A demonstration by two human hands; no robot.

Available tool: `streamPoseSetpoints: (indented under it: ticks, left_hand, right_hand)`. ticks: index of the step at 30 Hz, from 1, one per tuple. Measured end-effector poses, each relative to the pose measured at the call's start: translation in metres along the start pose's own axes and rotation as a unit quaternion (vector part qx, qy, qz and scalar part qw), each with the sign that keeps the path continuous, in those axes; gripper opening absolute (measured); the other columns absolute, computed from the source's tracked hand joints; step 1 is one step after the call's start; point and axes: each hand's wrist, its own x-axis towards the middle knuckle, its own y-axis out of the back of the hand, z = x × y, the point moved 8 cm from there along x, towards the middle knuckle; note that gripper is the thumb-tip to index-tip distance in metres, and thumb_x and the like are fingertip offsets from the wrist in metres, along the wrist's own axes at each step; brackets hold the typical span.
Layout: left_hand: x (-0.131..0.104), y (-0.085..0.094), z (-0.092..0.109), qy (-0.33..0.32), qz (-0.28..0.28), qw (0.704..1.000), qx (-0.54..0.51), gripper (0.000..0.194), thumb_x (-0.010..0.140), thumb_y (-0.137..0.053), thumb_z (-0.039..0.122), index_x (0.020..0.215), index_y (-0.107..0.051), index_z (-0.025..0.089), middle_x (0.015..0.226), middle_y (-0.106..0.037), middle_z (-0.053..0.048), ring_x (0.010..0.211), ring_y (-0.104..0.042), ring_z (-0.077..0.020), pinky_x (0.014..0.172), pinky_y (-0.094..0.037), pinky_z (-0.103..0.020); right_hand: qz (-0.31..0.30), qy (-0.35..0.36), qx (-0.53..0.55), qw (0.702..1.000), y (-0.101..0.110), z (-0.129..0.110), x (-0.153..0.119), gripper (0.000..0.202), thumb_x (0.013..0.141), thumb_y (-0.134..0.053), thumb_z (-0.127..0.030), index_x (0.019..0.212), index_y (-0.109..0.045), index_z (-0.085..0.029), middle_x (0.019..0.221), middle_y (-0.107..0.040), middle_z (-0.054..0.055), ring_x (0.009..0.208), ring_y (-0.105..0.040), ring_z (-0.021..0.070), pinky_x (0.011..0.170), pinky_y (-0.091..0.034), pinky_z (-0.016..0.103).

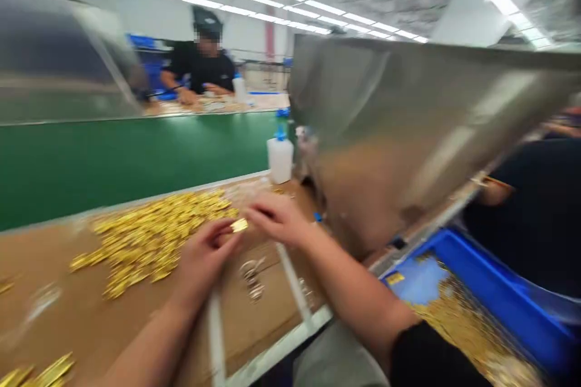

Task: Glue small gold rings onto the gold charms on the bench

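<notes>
My left hand (209,251) is closed, pinching a small shiny gold metal piece (239,225) between thumb and fingers. Just to its right, my right hand (279,217) has its thumb and fingers drawn together near the piece's edge; blur hides whether it holds anything. Beyond my left hand lies a wide pile of similar gold pieces (154,230) on the brown tabletop (149,326). Below the hands, a few small silvery ring-like parts (252,278) rest on the board between two white strips.
A white bottle with a blue top (280,157) stands behind my right hand. A bent metal sheet (385,133) rises at the right. A blue bin (490,272) holds many gold pieces. Across the green belt (136,157) sits a person (202,66); another person's dark sleeve (531,211) is at right.
</notes>
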Motion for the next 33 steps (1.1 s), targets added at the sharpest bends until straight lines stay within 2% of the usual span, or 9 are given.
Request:
streamPoseSetpoints:
  ticks: [1,2,4,8,11,15,18,22,33]
  left_hand:
    - [-0.007,0.011,-0.008,0.019,0.0,1.0,-0.004,0.03,0.089,-0.077,0.042,0.11,-0.075,0.021,0.097,-0.078,-0.004,0.08,-0.071,-0.019,0.076,-0.058,-0.032]
    - [-0.011,0.013,-0.014,0.029,-0.015,0.999,-0.009,0.03,0.089,-0.076,0.041,0.111,-0.075,0.021,0.097,-0.079,-0.004,0.077,-0.07,-0.0177,0.074,-0.057,-0.031]
    - [-0.009,0.009,-0.019,0.042,-0.033,0.998,-0.012,0.027,0.088,-0.076,0.037,0.11,-0.075,0.021,0.09,-0.079,-0.002,0.062,-0.064,-0.0138,0.065,-0.052,-0.028]
    - [-0.003,-0.004,-0.018,0.036,-0.042,0.998,-0.022,0.024,0.087,-0.076,0.03,0.109,-0.075,0.022,0.083,-0.078,0.0,0.058,-0.06,-0.0118,0.061,-0.049,-0.026]
    - [-0.004,-0.005,-0.017,0.034,-0.045,0.998,-0.034,0.023,0.087,-0.077,0.028,0.109,-0.075,0.022,0.085,-0.078,0.0,0.06,-0.061,-0.0115,0.063,-0.049,-0.026]
    - [-0.005,-0.002,-0.021,0.046,-0.041,0.997,-0.043,0.023,0.087,-0.078,0.028,0.109,-0.076,0.022,0.086,-0.078,-0.001,0.062,-0.062,-0.0113,0.063,-0.049,-0.026]
    - [-0.004,-0.003,-0.022,0.044,-0.039,0.997,-0.048,0.024,0.087,-0.079,0.028,0.11,-0.076,0.022,0.09,-0.078,-0.002,0.063,-0.062,-0.0116,0.063,-0.049,-0.026]
    - [-0.003,-0.005,-0.022,0.039,-0.04,0.997,-0.055,0.024,0.087,-0.079,0.027,0.111,-0.076,0.022,0.088,-0.078,-0.001,0.065,-0.064,-0.0122,0.066,-0.051,-0.027]
    - [-0.003,-0.005,-0.021,0.039,-0.046,0.997,-0.045,0.024,0.087,-0.078,0.025,0.111,-0.077,0.023,0.088,-0.077,0.0,0.067,-0.067,-0.0127,0.071,-0.053,-0.027]
  right_hand:
    - [-0.031,0.019,0.0,0.999,0.0,-0.003,-0.003,0.037,0.106,-0.053,-0.034,0.072,-0.053,-0.019,0.071,-0.052,-0.001,0.071,-0.048,0.0128,0.068,-0.034,0.026]
    - [-0.061,0.033,-0.005,0.998,0.001,-0.004,-0.006,0.038,0.106,-0.052,-0.033,0.071,-0.052,-0.019,0.07,-0.05,-0.002,0.068,-0.046,0.0125,0.066,-0.032,0.026]
    - [-0.127,0.054,-0.02,0.99,0.002,-0.005,-0.015,0.037,0.105,-0.053,-0.032,0.07,-0.052,-0.018,0.068,-0.048,-0.003,0.065,-0.044,0.0118,0.064,-0.029,0.027]
    - [-0.211,0.022,-0.04,0.976,-0.002,-0.002,-0.029,0.032,0.1,-0.06,-0.037,0.075,-0.058,-0.018,0.07,-0.054,-0.002,0.064,-0.048,0.0111,0.065,-0.029,0.027]
    - [-0.268,-0.02,-0.069,0.961,-0.015,0.009,-0.035,0.037,0.098,-0.061,-0.042,0.071,-0.057,-0.017,0.068,-0.057,-0.002,0.064,-0.048,0.0112,0.065,-0.028,0.027]
    - [-0.35,-0.05,-0.079,0.932,-0.033,0.02,-0.043,0.049,0.098,-0.06,-0.049,0.062,-0.051,-0.017,0.06,-0.052,-0.002,0.059,-0.042,0.011,0.062,-0.025,0.029]
    - [-0.367,-0.047,-0.078,0.926,-0.04,0.018,-0.045,0.05,0.099,-0.059,-0.048,0.061,-0.048,-0.018,0.057,-0.047,-0.003,0.057,-0.038,0.0102,0.06,-0.022,0.03]
    - [-0.369,-0.023,-0.068,0.927,-0.046,0.01,-0.045,0.044,0.098,-0.059,-0.038,0.061,-0.045,-0.018,0.058,-0.044,-0.004,0.056,-0.036,0.0094,0.06,-0.021,0.03]
    - [-0.316,0.004,-0.058,0.947,-0.051,0.001,-0.039,0.036,0.095,-0.059,-0.026,0.064,-0.042,-0.019,0.062,-0.046,-0.004,0.058,-0.037,0.0099,0.06,-0.023,0.029]
